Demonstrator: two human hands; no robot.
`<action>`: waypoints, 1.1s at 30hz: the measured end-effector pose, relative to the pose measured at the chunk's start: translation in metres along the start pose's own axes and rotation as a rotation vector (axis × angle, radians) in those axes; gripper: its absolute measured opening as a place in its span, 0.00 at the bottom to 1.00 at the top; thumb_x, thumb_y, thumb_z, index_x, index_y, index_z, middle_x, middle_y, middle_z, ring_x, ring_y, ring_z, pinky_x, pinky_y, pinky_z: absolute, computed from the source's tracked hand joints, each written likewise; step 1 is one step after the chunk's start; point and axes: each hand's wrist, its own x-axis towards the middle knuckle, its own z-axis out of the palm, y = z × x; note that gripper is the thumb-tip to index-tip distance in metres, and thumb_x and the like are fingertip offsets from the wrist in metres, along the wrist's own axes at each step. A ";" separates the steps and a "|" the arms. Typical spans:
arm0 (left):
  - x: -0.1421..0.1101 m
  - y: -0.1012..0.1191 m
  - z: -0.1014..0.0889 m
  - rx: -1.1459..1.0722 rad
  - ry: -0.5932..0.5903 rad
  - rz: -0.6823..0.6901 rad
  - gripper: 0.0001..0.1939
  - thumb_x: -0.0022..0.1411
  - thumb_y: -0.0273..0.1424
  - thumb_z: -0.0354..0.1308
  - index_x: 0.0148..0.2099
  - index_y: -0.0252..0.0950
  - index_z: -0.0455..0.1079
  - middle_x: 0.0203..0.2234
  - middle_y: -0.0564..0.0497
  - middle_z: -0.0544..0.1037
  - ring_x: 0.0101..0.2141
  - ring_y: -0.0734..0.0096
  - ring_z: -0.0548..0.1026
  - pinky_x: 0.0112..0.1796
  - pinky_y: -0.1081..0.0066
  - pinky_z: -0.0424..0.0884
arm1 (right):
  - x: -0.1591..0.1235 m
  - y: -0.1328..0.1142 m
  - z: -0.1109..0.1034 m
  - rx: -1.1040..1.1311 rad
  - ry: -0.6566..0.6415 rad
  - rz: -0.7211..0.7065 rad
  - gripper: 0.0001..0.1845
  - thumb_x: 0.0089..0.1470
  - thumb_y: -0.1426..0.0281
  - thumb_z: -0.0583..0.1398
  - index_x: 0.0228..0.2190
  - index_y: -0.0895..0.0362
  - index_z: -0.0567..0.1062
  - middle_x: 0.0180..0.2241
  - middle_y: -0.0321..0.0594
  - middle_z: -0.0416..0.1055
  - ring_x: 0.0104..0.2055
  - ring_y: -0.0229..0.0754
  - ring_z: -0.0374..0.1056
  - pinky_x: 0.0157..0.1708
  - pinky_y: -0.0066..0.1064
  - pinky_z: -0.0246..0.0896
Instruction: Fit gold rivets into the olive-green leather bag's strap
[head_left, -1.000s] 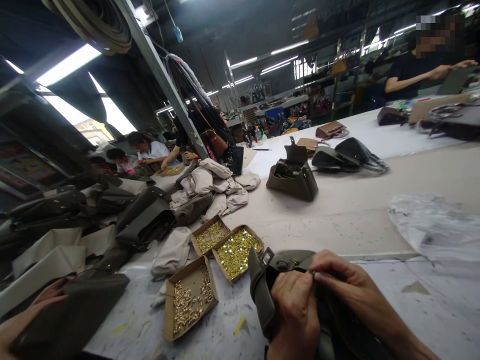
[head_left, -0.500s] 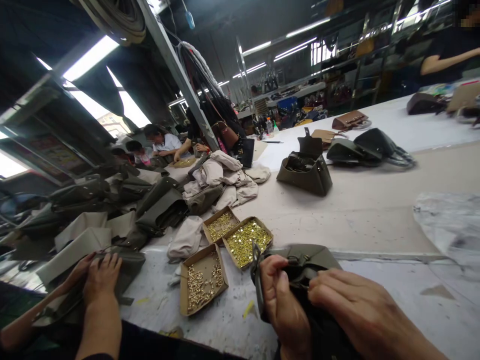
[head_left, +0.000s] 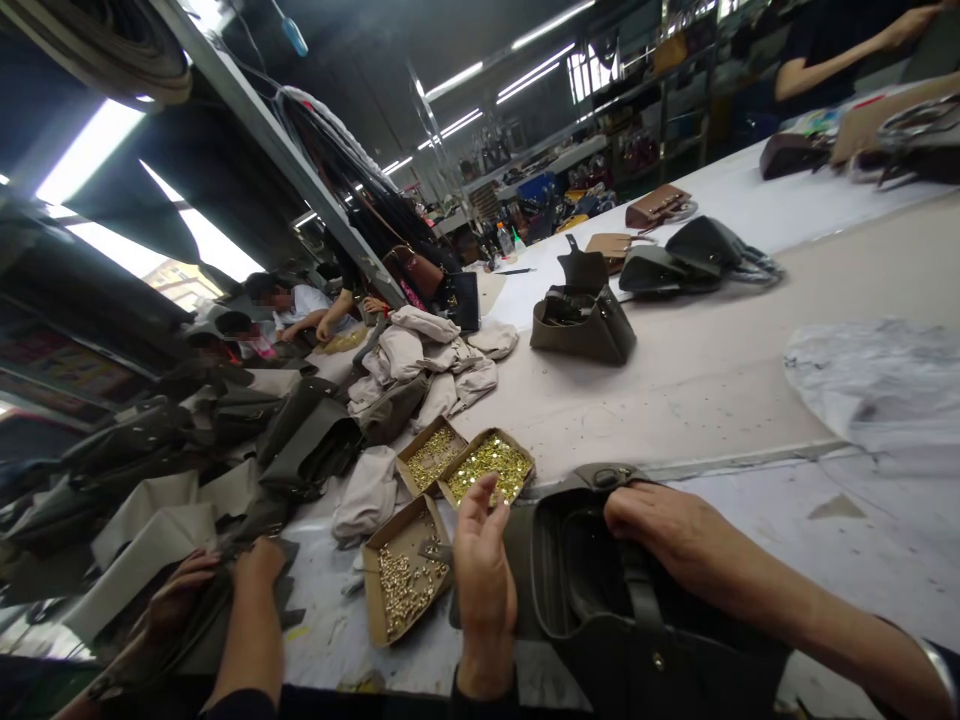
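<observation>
A dark olive handbag [head_left: 600,650] lies in front of me on the table, its mouth open, showing a dark interior. Across the opening runs a strap, and a small gold stud shows on the front. My right hand [head_left: 667,530] grips the far right rim of the bag, fingers curled over it and partly hidden. On the bag's left side my left hand [head_left: 484,590] is raised beside the flap, fingers stretched upward and thumb apart, nothing visible in it. Just beyond that hand sit a tray of shiny gold pieces [head_left: 491,465] and a tray of small studs [head_left: 405,590].
To the left, a co-worker's hands [head_left: 259,565] handle another olive bag. A third tray [head_left: 429,458], pale cloth pouches [head_left: 420,350] and piled olive bags [head_left: 300,440] lie beyond. An upright bag [head_left: 585,320] stands at the back; clear plastic [head_left: 877,385] lies right.
My left hand has come off the bag's opening and opened out to the left. The bag's mouth now shows wider, and my right hand holds its rim. The view has shifted.
</observation>
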 end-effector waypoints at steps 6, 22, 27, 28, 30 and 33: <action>0.003 -0.020 -0.008 0.325 -0.302 -0.097 0.30 0.61 0.46 0.64 0.61 0.38 0.68 0.61 0.40 0.71 0.64 0.50 0.66 0.63 0.55 0.65 | 0.006 0.008 0.006 0.072 0.091 0.045 0.10 0.70 0.73 0.50 0.38 0.53 0.70 0.34 0.34 0.72 0.34 0.42 0.68 0.35 0.32 0.55; 0.050 0.002 0.081 0.636 -1.091 0.201 0.23 0.55 0.18 0.60 0.52 0.37 0.78 0.47 0.49 0.82 0.49 0.63 0.79 0.53 0.68 0.72 | 0.006 0.024 0.001 0.245 0.085 -0.058 0.11 0.64 0.73 0.52 0.32 0.56 0.72 0.28 0.34 0.70 0.30 0.39 0.65 0.31 0.29 0.53; 0.043 0.012 0.076 0.873 -1.126 0.473 0.20 0.60 0.18 0.59 0.52 0.40 0.76 0.44 0.51 0.82 0.45 0.66 0.79 0.47 0.71 0.72 | -0.002 0.029 -0.004 0.380 0.104 -0.123 0.09 0.68 0.71 0.55 0.35 0.55 0.74 0.32 0.34 0.73 0.33 0.39 0.68 0.34 0.28 0.58; 0.041 0.013 0.078 0.939 -1.113 0.522 0.18 0.60 0.19 0.60 0.51 0.40 0.76 0.43 0.51 0.82 0.44 0.65 0.79 0.46 0.71 0.72 | -0.004 0.030 -0.004 0.398 0.110 -0.110 0.09 0.68 0.70 0.55 0.36 0.55 0.74 0.31 0.34 0.73 0.32 0.39 0.68 0.34 0.28 0.59; 0.037 0.012 0.082 1.061 -1.079 0.603 0.15 0.61 0.22 0.63 0.49 0.40 0.76 0.41 0.49 0.83 0.42 0.61 0.80 0.44 0.69 0.73 | -0.008 0.032 -0.005 0.429 0.120 -0.075 0.08 0.69 0.69 0.56 0.37 0.54 0.74 0.31 0.34 0.73 0.32 0.40 0.68 0.35 0.29 0.60; 0.033 0.009 0.085 1.155 -1.048 0.717 0.18 0.65 0.25 0.61 0.56 0.39 0.75 0.45 0.43 0.83 0.44 0.54 0.81 0.46 0.65 0.76 | -0.012 0.035 -0.007 0.489 0.145 -0.044 0.06 0.69 0.69 0.57 0.38 0.54 0.74 0.32 0.34 0.73 0.34 0.40 0.69 0.36 0.29 0.63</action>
